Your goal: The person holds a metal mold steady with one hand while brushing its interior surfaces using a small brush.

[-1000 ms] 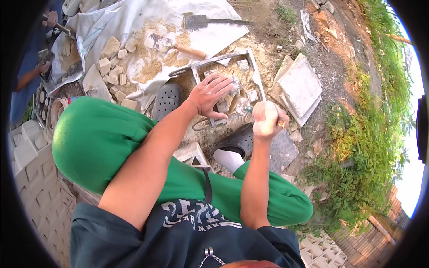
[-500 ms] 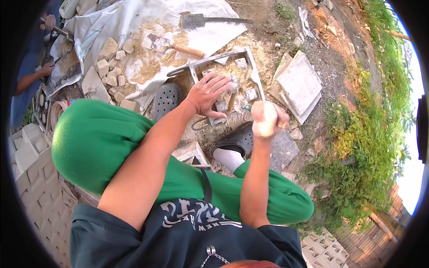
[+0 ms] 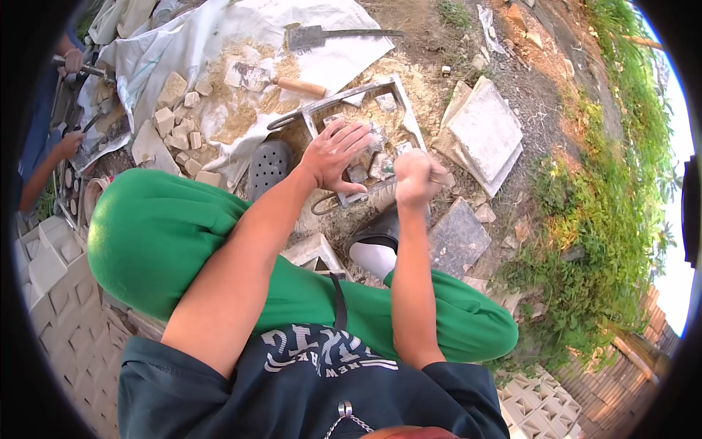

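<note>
My left hand (image 3: 336, 156) lies palm down over a rectangular metal mould frame (image 3: 409, 110), fingers stretched and thumb apart. Inside the frame are pale stone pieces (image 3: 386, 102) and sandy powder; what lies under the palm is hidden. My right hand (image 3: 417, 178) is closed in a fist at the frame's near right corner, slightly blurred. A small handled tool (image 3: 440, 179) sticks out of the fist, with a greenish bit toward the frame; its kind does not show. Wire loop handles (image 3: 325, 205) project from the frame's left side.
A wooden-handled trowel (image 3: 300, 86) and a flat dark blade tool (image 3: 307, 37) lie on a white sheet (image 3: 205, 44). Stone chunks (image 3: 175, 124) are at left, stacked slabs (image 3: 486, 132) at right. Another person's hand (image 3: 71, 62) grips a tool at far left.
My right fist has moved left and forward, closer to the frame. My left hand stays spread over the frame. The whole view has shifted slightly.
</note>
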`<action>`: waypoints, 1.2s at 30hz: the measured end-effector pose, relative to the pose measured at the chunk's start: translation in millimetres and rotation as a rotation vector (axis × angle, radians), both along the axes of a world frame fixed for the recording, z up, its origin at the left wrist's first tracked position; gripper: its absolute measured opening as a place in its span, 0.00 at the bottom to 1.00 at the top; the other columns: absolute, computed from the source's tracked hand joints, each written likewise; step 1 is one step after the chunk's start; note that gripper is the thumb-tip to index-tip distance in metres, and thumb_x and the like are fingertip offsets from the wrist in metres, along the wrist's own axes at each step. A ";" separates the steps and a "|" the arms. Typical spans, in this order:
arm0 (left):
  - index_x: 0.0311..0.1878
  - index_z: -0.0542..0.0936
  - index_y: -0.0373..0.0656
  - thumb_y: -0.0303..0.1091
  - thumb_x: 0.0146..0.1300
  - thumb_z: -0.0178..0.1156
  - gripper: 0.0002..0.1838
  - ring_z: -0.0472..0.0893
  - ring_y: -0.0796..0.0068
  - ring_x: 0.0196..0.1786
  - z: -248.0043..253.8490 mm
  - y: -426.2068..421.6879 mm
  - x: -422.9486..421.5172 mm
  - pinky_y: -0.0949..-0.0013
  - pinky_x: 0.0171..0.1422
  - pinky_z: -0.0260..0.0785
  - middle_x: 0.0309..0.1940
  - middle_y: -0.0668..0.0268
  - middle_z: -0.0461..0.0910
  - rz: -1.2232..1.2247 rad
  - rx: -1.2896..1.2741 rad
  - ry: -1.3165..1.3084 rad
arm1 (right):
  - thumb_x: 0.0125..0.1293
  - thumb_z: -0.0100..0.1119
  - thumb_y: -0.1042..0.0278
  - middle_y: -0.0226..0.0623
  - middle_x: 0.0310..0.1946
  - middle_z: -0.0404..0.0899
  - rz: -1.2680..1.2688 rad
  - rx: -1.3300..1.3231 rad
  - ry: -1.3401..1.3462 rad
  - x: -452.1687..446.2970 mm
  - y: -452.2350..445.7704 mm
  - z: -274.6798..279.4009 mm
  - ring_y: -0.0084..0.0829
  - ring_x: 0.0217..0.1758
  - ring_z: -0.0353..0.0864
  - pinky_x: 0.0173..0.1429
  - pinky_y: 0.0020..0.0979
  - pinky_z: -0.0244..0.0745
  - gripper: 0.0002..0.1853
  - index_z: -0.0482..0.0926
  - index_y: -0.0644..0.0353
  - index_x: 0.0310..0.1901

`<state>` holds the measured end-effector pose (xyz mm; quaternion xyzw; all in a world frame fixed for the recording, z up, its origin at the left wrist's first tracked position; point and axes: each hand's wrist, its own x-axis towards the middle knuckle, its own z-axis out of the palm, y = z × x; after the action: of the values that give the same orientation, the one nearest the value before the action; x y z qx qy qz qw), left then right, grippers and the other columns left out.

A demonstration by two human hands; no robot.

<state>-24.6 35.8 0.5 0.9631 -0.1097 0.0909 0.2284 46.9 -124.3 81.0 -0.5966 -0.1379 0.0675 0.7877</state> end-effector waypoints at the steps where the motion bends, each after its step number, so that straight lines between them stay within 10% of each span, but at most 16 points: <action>1: 0.71 0.64 0.40 0.76 0.47 0.56 0.56 0.63 0.62 0.74 0.8 0.5 0.6 0.51 0.79 0.46 0.72 0.59 0.64 -0.002 -0.020 -0.017 | 0.67 0.46 0.76 0.25 0.13 0.57 0.005 -0.035 0.064 0.4 1.6 -7.8 0.18 0.16 0.56 0.21 0.27 0.48 0.21 0.57 0.60 0.15; 23: 0.72 0.63 0.41 0.78 0.47 0.55 0.57 0.59 0.64 0.76 -1.8 -2.9 -0.2 0.52 0.81 0.41 0.73 0.61 0.63 0.010 0.034 0.011 | 0.73 0.47 0.68 0.24 0.12 0.60 -0.363 0.048 0.013 11.7 0.7 70.9 0.17 0.14 0.56 0.19 0.25 0.50 0.22 0.63 0.56 0.16; 27: 0.72 0.63 0.42 0.78 0.47 0.55 0.57 0.58 0.64 0.76 -0.5 -2.9 1.2 0.52 0.81 0.42 0.73 0.60 0.62 0.001 0.030 0.020 | 0.72 0.48 0.69 0.26 0.13 0.65 -0.479 -0.077 0.109 10.9 11.0 17.7 0.16 0.16 0.61 0.21 0.25 0.53 0.22 0.64 0.55 0.16; 31: 0.72 0.63 0.43 0.78 0.47 0.55 0.57 0.58 0.63 0.76 -2.8 -1.9 3.1 0.52 0.81 0.42 0.73 0.60 0.62 0.002 0.031 0.016 | 0.68 0.51 0.72 0.26 0.16 0.67 -0.376 -0.189 0.181 7.9 15.8 13.0 0.18 0.18 0.63 0.24 0.25 0.59 0.17 0.69 0.60 0.18; 36: 0.72 0.63 0.42 0.79 0.47 0.55 0.58 0.58 0.62 0.76 -2.5 -4.5 0.4 0.51 0.80 0.41 0.73 0.60 0.61 -0.021 0.047 -0.002 | 0.67 0.54 0.69 0.30 0.16 0.70 0.347 -0.150 -0.019 48.8 7.8 30.5 0.20 0.23 0.70 0.32 0.28 0.65 0.18 0.72 0.63 0.18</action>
<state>-24.2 31.3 -2.0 0.9669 -0.1219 0.0867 0.2067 95.7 -116.5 111.5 -0.6214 -0.2404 0.2067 0.7164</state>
